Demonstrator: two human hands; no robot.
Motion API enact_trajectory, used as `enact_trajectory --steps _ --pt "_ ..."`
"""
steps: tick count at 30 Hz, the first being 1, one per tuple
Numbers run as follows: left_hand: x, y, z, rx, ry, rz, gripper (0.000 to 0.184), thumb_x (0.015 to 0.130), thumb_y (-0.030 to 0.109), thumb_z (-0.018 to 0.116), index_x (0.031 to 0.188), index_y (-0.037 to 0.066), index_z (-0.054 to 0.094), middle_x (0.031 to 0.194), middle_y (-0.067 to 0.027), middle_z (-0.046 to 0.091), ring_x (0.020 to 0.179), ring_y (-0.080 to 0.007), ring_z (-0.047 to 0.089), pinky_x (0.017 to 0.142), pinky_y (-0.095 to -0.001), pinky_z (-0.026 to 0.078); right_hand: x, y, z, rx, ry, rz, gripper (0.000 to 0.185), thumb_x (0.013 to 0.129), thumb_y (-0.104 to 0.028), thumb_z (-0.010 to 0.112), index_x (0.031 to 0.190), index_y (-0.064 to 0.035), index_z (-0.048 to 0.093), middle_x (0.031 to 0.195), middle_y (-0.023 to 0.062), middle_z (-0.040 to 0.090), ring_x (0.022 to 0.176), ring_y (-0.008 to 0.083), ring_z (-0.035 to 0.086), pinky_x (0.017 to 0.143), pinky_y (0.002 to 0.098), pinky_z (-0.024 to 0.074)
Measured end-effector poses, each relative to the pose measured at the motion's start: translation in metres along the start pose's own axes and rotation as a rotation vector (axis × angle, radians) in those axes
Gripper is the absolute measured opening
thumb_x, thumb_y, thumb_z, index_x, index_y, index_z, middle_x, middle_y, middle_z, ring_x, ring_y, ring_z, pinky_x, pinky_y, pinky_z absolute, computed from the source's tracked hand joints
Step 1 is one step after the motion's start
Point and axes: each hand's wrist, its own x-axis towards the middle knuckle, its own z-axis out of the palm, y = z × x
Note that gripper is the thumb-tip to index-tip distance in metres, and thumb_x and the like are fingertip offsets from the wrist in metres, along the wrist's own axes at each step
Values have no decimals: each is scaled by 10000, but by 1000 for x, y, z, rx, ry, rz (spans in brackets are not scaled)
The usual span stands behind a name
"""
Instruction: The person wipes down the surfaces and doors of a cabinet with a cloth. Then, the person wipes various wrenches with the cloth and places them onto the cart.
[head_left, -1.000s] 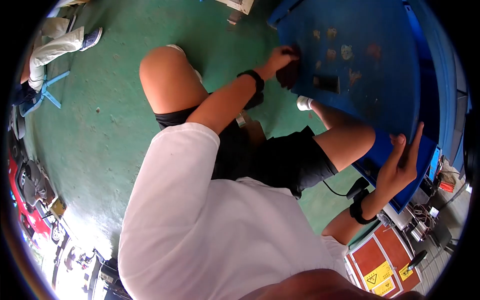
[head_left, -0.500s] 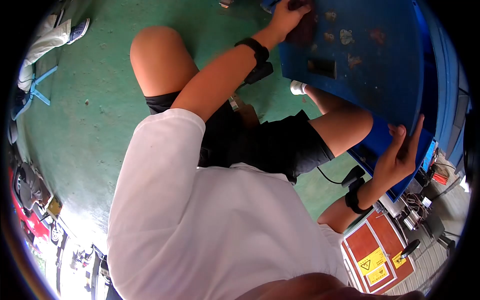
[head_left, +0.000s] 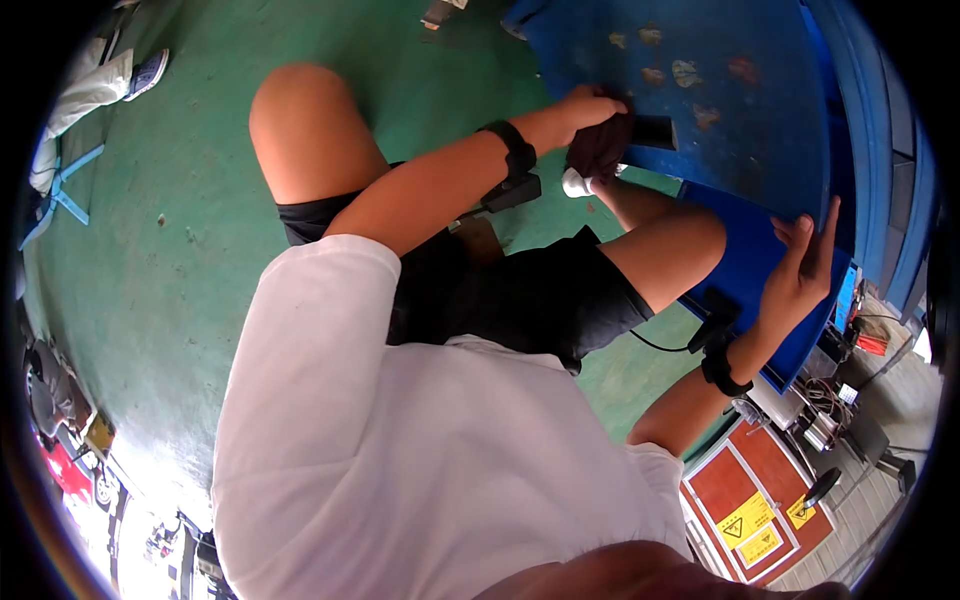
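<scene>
My left hand (head_left: 588, 112) is closed around a crumpled dark red cloth (head_left: 598, 150). The cloth lies against the edge of a blue metal cabinet door (head_left: 740, 130), beside its dark rectangular recess (head_left: 655, 132). Worn sticker remains (head_left: 686, 73) and stains mark the door's face. At the door's far right corner, my right hand (head_left: 798, 275) has its thumb and stretched fingers on either side of the edge. Below that corner, a blue inner surface of the cabinet (head_left: 735, 245) shows. Each wrist wears a black strap with a small device attached.
My bent knees straddle the space before the cabinet, over a green floor (head_left: 190, 280). A red-brown panel with yellow warning labels (head_left: 745, 525) stands at lower right, near cables and equipment (head_left: 825, 405). Another person's leg (head_left: 105, 90) and a light-blue stand (head_left: 65, 195) are at upper left.
My left hand has drawn the cloth down the door towards me, from the upper part to beside the recess. My right hand keeps its place on the door edge. The view has shifted slightly.
</scene>
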Motion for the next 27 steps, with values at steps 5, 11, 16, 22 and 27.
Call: enact_trajectory --steps 5,11,16,22,27 --pt "-20 60 21 238 3 432 440 896 210 727 1284 30 624 1174 -112 677 1077 -191 642 892 -334 546 12 13 2 66 16 32 505 1021 -240 607 1453 -7 489 828 84 699 785 104 658 732 238 515" --pt "-53 83 72 385 -294 1088 269 849 232 788 1090 116 757 983 -63 674 902 -170 642 789 -322 513 9 13 1 92 2 -12 479 1016 -194 606 1441 -2 501 866 96 709 764 101 664 703 243 524" --pt "-66 29 82 706 -161 1134 227 824 217 782 1049 187 777 868 -91 622 840 -249 648 748 -354 510 8 7 7 67 31 7 475 1017 -207 604 1438 -8 508 822 87 716 750 103 668 696 244 526" --pt "-13 -32 27 858 -152 1064 212 815 181 771 1027 171 775 912 -88 650 836 -273 658 753 -373 532 7 16 8 125 31 6 466 1015 -240 608 1413 -8 535 879 78 716 733 105 670 675 239 517" --pt "-32 -14 17 714 -46 1167 231 784 133 783 1013 121 755 927 -81 624 840 -259 654 737 -351 542 -1 10 13 253 68 36 444 1006 -213 625 1397 -15 554 928 60 699 715 84 652 611 222 465"
